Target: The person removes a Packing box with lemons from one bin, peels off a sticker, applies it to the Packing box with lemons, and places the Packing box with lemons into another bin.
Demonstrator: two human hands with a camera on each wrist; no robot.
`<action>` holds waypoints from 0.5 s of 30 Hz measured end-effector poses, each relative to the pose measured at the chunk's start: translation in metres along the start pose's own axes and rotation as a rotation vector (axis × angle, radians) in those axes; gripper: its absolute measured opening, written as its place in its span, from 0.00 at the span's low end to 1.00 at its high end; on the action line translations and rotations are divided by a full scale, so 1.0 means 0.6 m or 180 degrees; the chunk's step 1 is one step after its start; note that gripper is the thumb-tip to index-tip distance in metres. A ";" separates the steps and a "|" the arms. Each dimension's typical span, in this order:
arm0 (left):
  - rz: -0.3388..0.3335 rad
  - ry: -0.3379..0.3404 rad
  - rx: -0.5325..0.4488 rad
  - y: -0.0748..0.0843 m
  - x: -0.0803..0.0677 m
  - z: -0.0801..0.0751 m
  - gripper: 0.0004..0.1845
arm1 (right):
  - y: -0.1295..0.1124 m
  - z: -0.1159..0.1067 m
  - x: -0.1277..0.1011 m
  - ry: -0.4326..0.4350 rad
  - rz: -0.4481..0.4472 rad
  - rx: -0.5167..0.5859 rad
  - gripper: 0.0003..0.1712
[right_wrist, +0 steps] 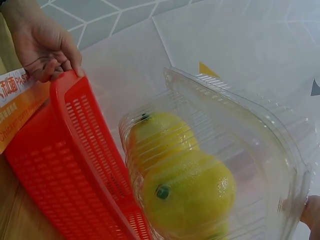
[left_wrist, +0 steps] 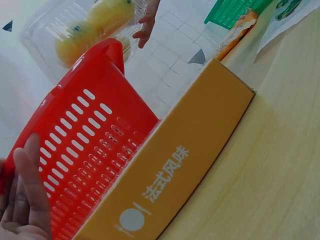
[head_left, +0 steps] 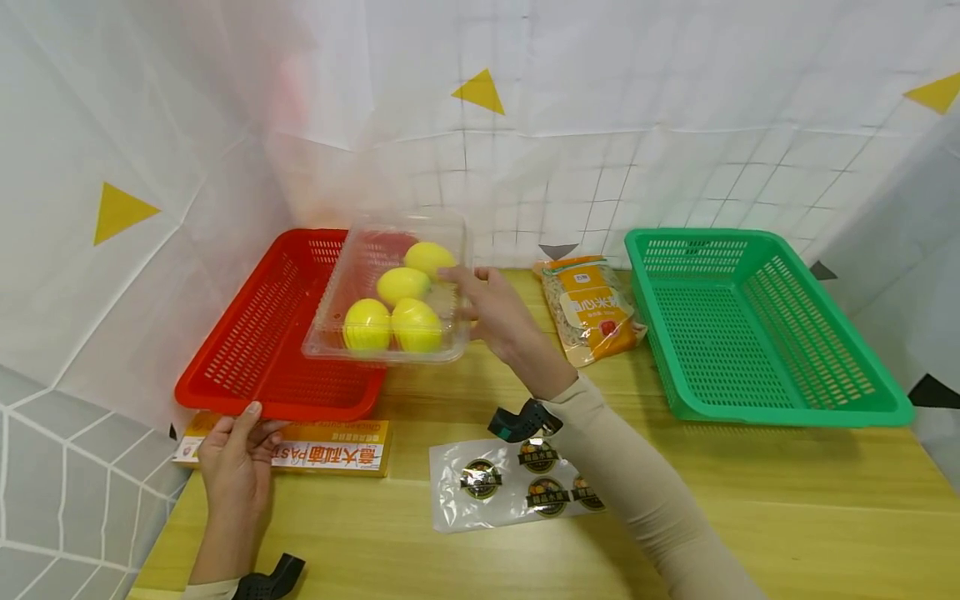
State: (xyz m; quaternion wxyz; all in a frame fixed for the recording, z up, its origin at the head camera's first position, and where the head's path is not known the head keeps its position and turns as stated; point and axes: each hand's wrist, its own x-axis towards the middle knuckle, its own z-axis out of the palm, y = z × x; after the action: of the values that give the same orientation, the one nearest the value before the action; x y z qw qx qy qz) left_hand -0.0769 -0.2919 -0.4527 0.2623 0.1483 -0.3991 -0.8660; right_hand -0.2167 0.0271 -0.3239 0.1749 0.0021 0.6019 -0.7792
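Observation:
My right hand (head_left: 510,325) grips the right side of a clear plastic box (head_left: 371,246) holding several yellow lemons (head_left: 403,287). The box is raised and tilted over the red basket (head_left: 322,410); in the right wrist view, lemons (right_wrist: 187,195) lean against its ribbed wall. At the basket's front rim, my left hand (head_left: 236,458) pinches the edge, thumb on top and fingers below. Under that hand, a yellow pasta box (head_left: 330,457) lies along the front of the basket. The left wrist view shows the slotted basket wall (left_wrist: 95,115) beside the pasta box (left_wrist: 195,130).
A green basket (head_left: 787,415) stands at the right of the wooden table (head_left: 525,567). Between the baskets lies an orange-and-clear food bag (head_left: 592,308). A sheet of round stickers (head_left: 457,512) lies at the front, partly under my right forearm. White sheeting (head_left: 675,83) hangs behind the table.

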 end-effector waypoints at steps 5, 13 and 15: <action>-0.0005 -0.0095 -0.0055 0.001 0.000 -0.001 0.07 | 0.004 -0.012 -0.002 0.0011 0.0014 0.0008 0.33; -0.0043 -0.0068 -0.0149 0.001 -0.003 -0.003 0.07 | 0.007 -0.025 -0.008 0.0035 -0.0002 0.0011 0.33; -0.0045 -0.0086 -0.0143 0.000 -0.001 -0.002 0.08 | 0.008 -0.029 -0.010 0.0078 -0.0019 0.0020 0.33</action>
State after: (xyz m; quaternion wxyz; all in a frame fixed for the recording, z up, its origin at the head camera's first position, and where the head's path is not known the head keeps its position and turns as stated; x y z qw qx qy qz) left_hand -0.0755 -0.2925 -0.4535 0.2540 0.1335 -0.3820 -0.8785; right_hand -0.2133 0.0440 -0.3319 0.1652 0.0104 0.6016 -0.7815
